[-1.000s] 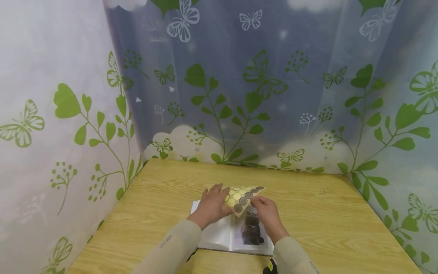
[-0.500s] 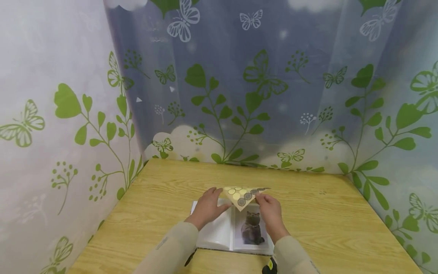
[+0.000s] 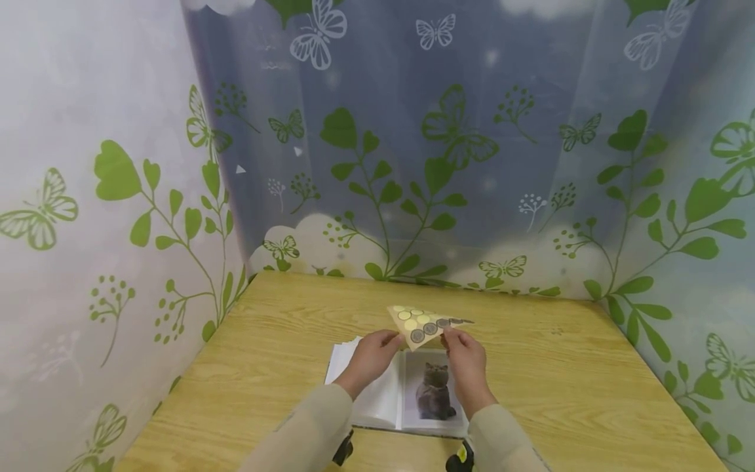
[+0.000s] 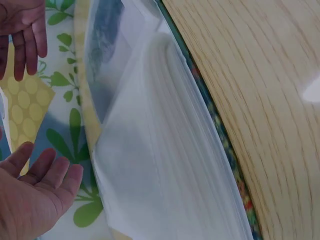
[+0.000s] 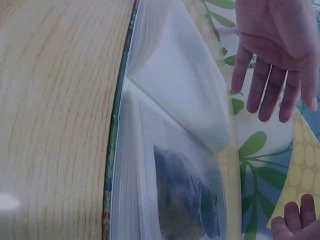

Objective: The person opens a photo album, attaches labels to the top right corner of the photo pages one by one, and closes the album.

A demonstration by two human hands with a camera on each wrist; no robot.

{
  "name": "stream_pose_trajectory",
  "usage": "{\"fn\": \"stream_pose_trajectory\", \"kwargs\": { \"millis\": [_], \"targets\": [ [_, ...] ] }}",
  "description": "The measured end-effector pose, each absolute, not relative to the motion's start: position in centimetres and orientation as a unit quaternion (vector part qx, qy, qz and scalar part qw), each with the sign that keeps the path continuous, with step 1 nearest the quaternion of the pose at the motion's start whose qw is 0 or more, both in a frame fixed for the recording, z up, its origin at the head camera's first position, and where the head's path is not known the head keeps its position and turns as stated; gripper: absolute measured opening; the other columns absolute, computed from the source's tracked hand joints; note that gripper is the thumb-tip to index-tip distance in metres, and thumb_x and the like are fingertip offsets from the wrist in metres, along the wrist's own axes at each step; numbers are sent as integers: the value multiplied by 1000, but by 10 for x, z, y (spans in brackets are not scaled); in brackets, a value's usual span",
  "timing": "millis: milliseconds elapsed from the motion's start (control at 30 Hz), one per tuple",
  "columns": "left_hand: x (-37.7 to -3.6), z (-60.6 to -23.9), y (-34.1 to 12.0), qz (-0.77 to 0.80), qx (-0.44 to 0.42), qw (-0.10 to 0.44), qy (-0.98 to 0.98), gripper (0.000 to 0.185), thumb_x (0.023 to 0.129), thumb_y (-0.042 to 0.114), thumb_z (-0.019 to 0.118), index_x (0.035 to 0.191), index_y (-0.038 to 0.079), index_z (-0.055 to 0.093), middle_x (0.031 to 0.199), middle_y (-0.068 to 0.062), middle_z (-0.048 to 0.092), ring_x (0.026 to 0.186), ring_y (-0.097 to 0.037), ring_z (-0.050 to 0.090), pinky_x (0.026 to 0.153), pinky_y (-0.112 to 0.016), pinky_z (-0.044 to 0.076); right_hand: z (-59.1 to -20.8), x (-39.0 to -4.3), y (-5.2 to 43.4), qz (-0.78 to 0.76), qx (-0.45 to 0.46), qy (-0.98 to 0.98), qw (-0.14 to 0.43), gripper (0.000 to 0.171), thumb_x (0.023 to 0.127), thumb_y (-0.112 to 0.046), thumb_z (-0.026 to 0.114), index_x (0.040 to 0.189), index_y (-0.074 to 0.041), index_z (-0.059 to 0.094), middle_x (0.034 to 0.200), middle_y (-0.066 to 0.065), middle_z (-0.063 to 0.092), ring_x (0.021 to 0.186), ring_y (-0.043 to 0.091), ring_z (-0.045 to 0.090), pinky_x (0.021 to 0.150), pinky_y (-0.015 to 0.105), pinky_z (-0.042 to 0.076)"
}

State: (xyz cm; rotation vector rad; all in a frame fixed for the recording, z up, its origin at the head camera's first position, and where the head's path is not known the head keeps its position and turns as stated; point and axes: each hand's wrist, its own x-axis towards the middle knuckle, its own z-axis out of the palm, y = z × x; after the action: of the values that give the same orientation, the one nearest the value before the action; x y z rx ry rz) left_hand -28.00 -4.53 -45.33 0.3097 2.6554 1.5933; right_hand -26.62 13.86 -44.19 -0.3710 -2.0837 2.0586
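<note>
A yellow sticker sheet (image 3: 420,320) with rows of round stickers is held up in the air, tilted, above an open photo album (image 3: 377,400). My left hand (image 3: 392,340) pinches its lower left edge and my right hand (image 3: 451,337) pinches its right edge. The album's right page holds a cat photo (image 3: 435,392). In the left wrist view, my left hand's fingers (image 4: 46,176) lie straight beside the sheet (image 4: 27,106). The album's clear sleeves (image 4: 165,150) fan up. In the right wrist view, the sheet (image 5: 301,172) sits above my right hand's fingertips (image 5: 296,216).
The album lies near the front of a wooden table (image 3: 560,380). Curtains printed with green leaves and butterflies (image 3: 413,164) close in the table on the left, back and right. Small dark objects (image 3: 461,459) show at the bottom edge.
Both hands have lifted the sticker sheet off the album and raised it. The left hand slid from lying flat on the sheet to its lower edge. The cat photo is now uncovered.
</note>
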Motion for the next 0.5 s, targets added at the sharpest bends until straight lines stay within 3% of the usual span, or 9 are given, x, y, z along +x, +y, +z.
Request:
{"fn": "stream_pose_trajectory", "kwargs": {
  "millis": [100, 267, 500],
  "targets": [
    [-282, -451, -43, 534, 81, 14, 841, 45, 103, 37, 52, 130, 3, 61, 125, -15, 64, 114, -32, 61, 95, -48, 51, -441, -267, 137, 702, -128, -694, 90, 34, 103, -24, 55, 113, 7, 65, 100, 7, 67, 105, 27, 58, 88, 32, 47],
    [-284, -447, -41, 562, 64, -9, 825, 38, 101, 29, 59, 125, 0, 63, 116, -12, 66, 109, -28, 61, 92, -43, 53, -445, -266, 136, 707, -125, -692, 72, 34, 103, -23, 55, 112, 8, 63, 102, 8, 66, 111, 32, 57, 98, 41, 45],
    [-284, -443, -41, 582, 49, -19, 812, 29, 99, 25, 62, 116, 2, 66, 105, -7, 67, 100, -23, 62, 85, -40, 54, -452, -261, 136, 696, -127, -703, 68, 32, 102, -24, 57, 106, 5, 67, 102, 13, 66, 94, 24, 56, 92, 44, 45]
  ]
}}
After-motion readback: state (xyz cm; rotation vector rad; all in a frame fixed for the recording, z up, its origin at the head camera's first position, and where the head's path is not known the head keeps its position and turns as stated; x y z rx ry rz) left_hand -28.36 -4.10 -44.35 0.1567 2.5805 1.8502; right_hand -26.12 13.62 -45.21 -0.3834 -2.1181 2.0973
